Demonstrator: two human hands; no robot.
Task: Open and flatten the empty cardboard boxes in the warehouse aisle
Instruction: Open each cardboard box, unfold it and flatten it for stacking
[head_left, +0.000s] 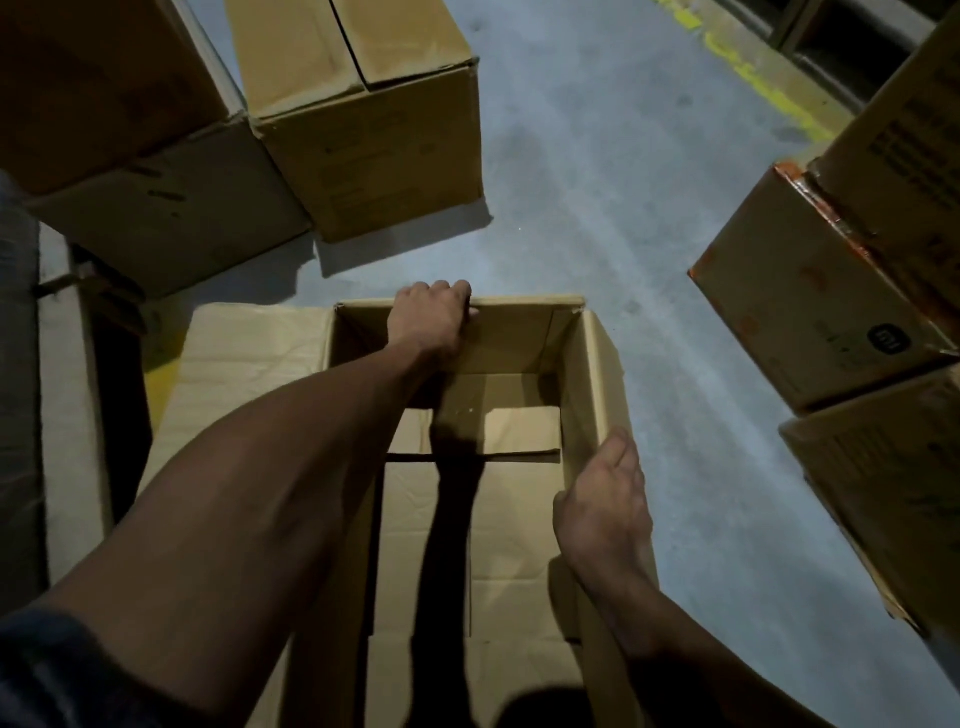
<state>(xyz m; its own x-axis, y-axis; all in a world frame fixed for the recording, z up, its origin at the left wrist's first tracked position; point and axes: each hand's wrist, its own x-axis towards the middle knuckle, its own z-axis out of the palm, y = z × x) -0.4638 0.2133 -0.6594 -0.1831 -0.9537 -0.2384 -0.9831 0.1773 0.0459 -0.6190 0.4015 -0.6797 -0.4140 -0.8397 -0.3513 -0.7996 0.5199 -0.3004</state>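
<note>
One box (467, 519) stands open but not flattened, left hand (431, 317) gripping its far wall, right hand (605, 499) lying loose-fingered on its side wall, several closed boxes (363, 119) waiting.

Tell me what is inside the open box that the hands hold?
Inside the open box only its own bottom flaps show, with a dark arm shadow across them. The left forearm covers the left part of the inside, so that part cannot be checked.

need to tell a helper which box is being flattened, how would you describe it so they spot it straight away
On the grey aisle floor, among the brown boxes, look at the open box nearest the person. Unlike its closed neighbours, you see inside it; the left hand grips its far wall.
</note>
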